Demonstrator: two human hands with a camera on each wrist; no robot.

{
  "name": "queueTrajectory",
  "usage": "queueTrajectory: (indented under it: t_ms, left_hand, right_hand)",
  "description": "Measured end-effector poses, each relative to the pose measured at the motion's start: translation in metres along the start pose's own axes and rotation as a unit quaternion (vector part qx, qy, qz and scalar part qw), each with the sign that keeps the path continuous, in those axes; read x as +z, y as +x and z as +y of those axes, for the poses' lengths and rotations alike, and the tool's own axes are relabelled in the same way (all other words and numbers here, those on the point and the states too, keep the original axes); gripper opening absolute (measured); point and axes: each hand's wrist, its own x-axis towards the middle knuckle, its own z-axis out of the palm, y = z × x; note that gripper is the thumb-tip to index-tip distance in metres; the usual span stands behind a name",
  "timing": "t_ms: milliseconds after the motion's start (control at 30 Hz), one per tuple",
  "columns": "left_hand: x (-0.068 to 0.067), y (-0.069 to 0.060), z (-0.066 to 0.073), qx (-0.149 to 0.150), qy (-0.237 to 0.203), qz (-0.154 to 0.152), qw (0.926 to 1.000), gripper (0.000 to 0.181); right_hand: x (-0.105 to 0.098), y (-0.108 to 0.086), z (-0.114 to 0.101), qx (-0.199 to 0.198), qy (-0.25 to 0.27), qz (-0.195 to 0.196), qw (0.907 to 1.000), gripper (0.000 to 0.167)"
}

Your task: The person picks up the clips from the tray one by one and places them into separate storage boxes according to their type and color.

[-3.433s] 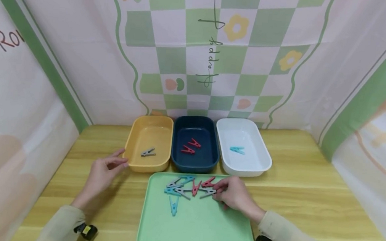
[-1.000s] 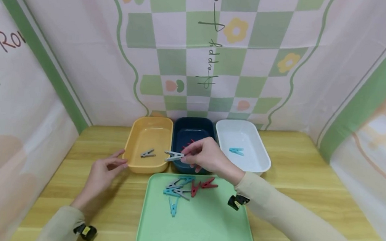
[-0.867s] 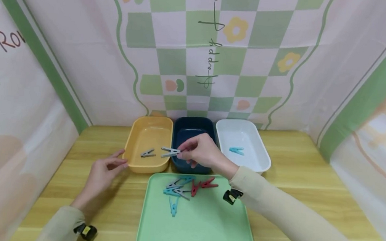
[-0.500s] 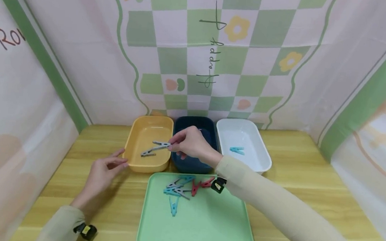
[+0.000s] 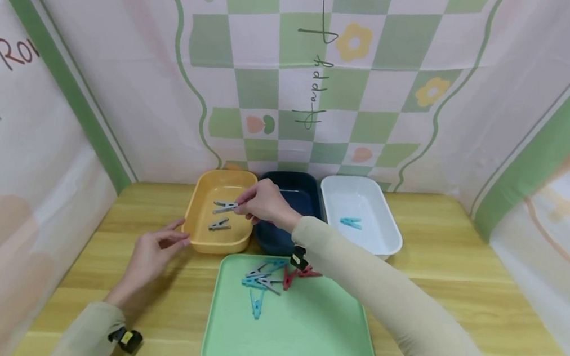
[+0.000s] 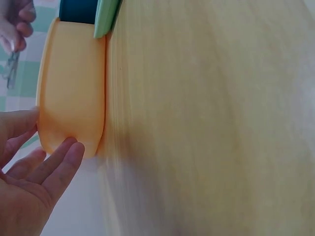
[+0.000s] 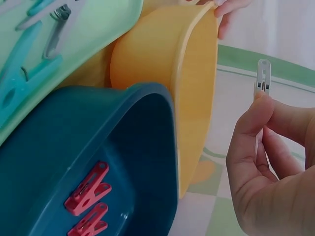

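Observation:
My right hand pinches a grey clothespin between thumb and fingertips, above the yellow bin. In the right wrist view that clothespin points up from the fingertips. Another grey clothespin lies in the bin. My left hand touches the bin's near left side with its fingers extended, as the left wrist view also shows. On the green tray lie several clothespins, among them a blue one, a red one and a grey one.
A dark blue bin stands beside the yellow one, partly hidden by my right hand; two red clothespins lie inside it. A white bin at right holds one blue clothespin. A printed cloth hangs behind the table.
My right hand has lifted a grey clothespin off the tray and carried it left, past the dark blue bin, to above the yellow bin. The left hand has stayed in place.

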Motion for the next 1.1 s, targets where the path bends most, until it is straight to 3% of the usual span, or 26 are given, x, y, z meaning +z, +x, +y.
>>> queueTrajectory:
  t_ms: [767,1100]
  left_hand:
    - [0.0,0.001,-0.002,0.004,-0.007,0.006,1.0,0.018]
    - [0.0,0.003,-0.003,-0.002,-0.004,-0.004,1.0,0.019]
  right_hand:
    - [0.032,0.042,0.0,0.042,-0.011,0.017,0.9989,0.004]
    - [0.042,0.064,0.005,0.058,-0.058,0.028,0.9963,0.01]
